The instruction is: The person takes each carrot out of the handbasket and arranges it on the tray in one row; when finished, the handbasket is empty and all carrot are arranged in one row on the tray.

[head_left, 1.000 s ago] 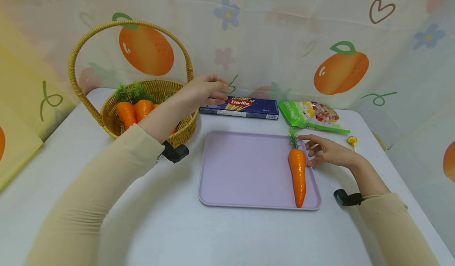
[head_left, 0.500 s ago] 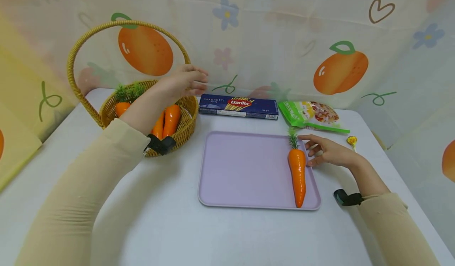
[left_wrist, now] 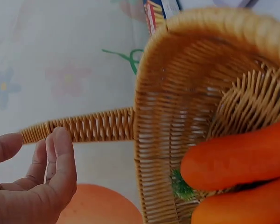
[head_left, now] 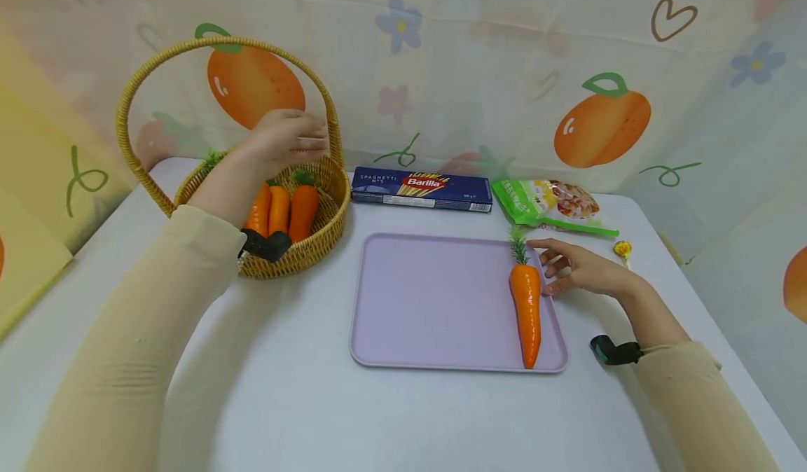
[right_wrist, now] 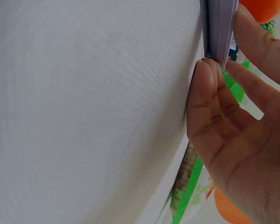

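My left hand [head_left: 288, 138] is over the wicker basket [head_left: 321, 243], within its handle arch, fingers loosely bent and holding nothing. Several orange carrots [head_left: 305, 213] with green tops lie in the basket, partly hidden by my forearm; in the left wrist view, a carrot [left_wrist: 242, 156] shows below and to the right of the fingers. My right hand [head_left: 583, 269] holds the right edge of the lilac tray [head_left: 429, 304], with the thumb [right_wrist: 259, 44] at the rim and other fingers against the side. One carrot [head_left: 526, 311] rests along the tray's right side, beside that hand.
Behind the tray lies a blue spaghetti box [head_left: 421, 190]. To its right is a green food packet [head_left: 555, 206], with a small yellow lollipop [head_left: 623, 249] near the right hand. A printed curtain [head_left: 466, 73] hangs behind the white table [head_left: 403, 416].
My left hand has moved left, from beside the spaghetti box to above the basket, uncovering the box's left end. The right hand, tray and carrot on it stay put.
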Motion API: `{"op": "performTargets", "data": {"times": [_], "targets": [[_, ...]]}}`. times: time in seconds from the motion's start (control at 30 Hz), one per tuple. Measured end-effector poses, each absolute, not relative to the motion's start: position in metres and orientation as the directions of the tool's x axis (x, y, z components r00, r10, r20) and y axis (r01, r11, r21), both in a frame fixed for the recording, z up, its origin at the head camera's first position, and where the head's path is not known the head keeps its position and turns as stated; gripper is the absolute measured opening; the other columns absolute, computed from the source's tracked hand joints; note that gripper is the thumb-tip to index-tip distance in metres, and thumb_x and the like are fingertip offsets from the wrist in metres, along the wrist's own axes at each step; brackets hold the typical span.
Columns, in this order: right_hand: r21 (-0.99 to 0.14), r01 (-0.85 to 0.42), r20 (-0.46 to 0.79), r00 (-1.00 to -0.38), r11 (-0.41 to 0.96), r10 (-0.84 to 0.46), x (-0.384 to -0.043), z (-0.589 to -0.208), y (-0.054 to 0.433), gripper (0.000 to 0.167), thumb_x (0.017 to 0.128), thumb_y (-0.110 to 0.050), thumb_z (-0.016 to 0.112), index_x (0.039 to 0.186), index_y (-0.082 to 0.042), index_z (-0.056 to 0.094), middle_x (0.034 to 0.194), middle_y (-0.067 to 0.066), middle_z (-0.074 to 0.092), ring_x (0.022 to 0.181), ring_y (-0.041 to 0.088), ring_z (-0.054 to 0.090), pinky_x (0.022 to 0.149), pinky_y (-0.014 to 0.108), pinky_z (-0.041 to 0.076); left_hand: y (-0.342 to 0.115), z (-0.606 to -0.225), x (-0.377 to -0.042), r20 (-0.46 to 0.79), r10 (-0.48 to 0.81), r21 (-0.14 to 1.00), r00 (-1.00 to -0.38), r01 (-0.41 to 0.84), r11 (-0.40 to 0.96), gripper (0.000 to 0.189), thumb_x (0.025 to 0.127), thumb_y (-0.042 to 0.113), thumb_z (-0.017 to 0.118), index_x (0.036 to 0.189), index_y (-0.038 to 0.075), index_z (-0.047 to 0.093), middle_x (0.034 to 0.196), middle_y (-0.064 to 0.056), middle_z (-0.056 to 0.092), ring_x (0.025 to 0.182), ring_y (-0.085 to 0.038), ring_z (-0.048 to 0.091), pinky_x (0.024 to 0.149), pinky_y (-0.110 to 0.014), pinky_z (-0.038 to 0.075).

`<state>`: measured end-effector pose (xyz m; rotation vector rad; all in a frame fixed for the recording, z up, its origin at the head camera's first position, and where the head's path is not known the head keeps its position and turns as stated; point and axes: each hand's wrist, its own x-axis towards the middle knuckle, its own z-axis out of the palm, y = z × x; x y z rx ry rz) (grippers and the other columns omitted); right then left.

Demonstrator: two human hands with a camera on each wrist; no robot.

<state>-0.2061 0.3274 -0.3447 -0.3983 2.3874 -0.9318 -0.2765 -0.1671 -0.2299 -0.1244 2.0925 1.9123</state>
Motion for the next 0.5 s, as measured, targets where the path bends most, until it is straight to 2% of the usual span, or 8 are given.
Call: {"op": "performTargets", "data": {"times": [0.1,0.23,0.33,0.43,0.5], "targets": [[-0.697,-0.069,-0.381,-0.807,0.713,-0.451,-0.207,-0.344,0.327,0.082,0.083,-0.012,0.075,0.152,-0.008,0.030,0.124,0.020,0.043,0.103,0.023,0.049,0.080,0.020,0.054,-0.176,-0.232,-0.280,-0.295,0.124,0.954,-0.947,-0.285,0.097,0.063,0.102,0.028,0.051,0.156,0.009,0.026,0.118,0.000,0.049,0.101,-0.009,0.058,0.082,-0.014,0.057],[-0.705,-0.062,-0.384,-0.804,0.706,-0.454,-0.207,-0.345,0.328,0.083,0.083,-0.012,0.075,0.152,-0.007,0.029,0.123,0.020,0.043,0.102,0.022,0.049,0.079,0.021,0.055,-0.183,-0.236,-0.283,-0.317,0.108,0.946,-0.942,-0.306,0.103,0.063,0.102,0.028,0.050,0.156,0.009,0.025,0.115,0.001,0.048,0.094,-0.007,0.060,0.088,-0.016,0.056],[-0.711,-0.061,-0.382,-0.802,0.700,-0.458,-0.207,-0.345,0.329,0.082,0.083,-0.011,0.075,0.152,-0.007,0.030,0.123,0.020,0.043,0.101,0.021,0.049,0.078,0.021,0.056,-0.186,-0.240,-0.285,-0.331,0.104,0.939,-0.938,-0.317,0.135,0.062,0.102,0.029,0.048,0.155,0.007,0.025,0.113,0.001,0.047,0.086,-0.005,0.060,0.089,-0.016,0.056],[-0.713,-0.062,-0.382,-0.801,0.699,-0.460,-0.208,-0.346,0.329,0.082,0.083,-0.012,0.075,0.152,-0.007,0.030,0.123,0.021,0.043,0.101,0.020,0.049,0.079,0.021,0.055,-0.188,-0.245,-0.287,-0.345,0.108,0.931,-0.932,-0.325,0.167,0.061,0.103,0.030,0.046,0.155,0.006,0.024,0.114,0.001,0.047,0.083,-0.003,0.059,0.087,-0.015,0.056],[-0.712,-0.059,-0.383,-0.802,0.700,-0.458,-0.208,-0.346,0.329,0.082,0.083,-0.012,0.075,0.152,-0.008,0.030,0.123,0.021,0.043,0.101,0.021,0.049,0.079,0.021,0.055,-0.190,-0.248,-0.288,-0.347,0.114,0.927,-0.931,-0.323,0.191,0.062,0.103,0.031,0.045,0.155,0.005,0.023,0.115,0.001,0.047,0.084,-0.002,0.059,0.091,-0.016,0.055]]}}
